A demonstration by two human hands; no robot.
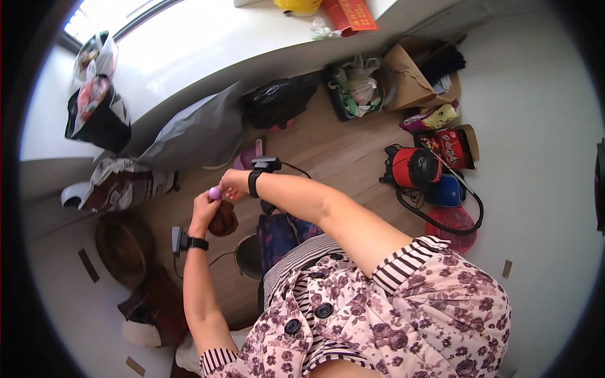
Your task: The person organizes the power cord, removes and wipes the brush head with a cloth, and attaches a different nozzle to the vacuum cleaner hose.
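Observation:
A small round light-purple object [215, 192] sits between my two hands, held up over the floor; its exact kind does not show. My left hand [203, 209] is closed, its fingertips pinching the purple object from below. My right hand [234, 183] meets it from the other side, fingers bent and pressed together against the object or just beside it; the right fingertips are partly hidden. Just beneath the hands is a rounded brown thing [223, 220], partly covered by the left hand. Beyond the right wrist lies a purple scoop-like thing with a handle [250, 156].
A round-rimmed container [248, 257] stands by my legs. Along the wall are a black bag [282, 101], a grey bag [200, 129] and an open cardboard box [411, 77]. A red-and-black vacuum cleaner [416, 168] with a hose stands to the right. A brown basin [125, 247] is at left.

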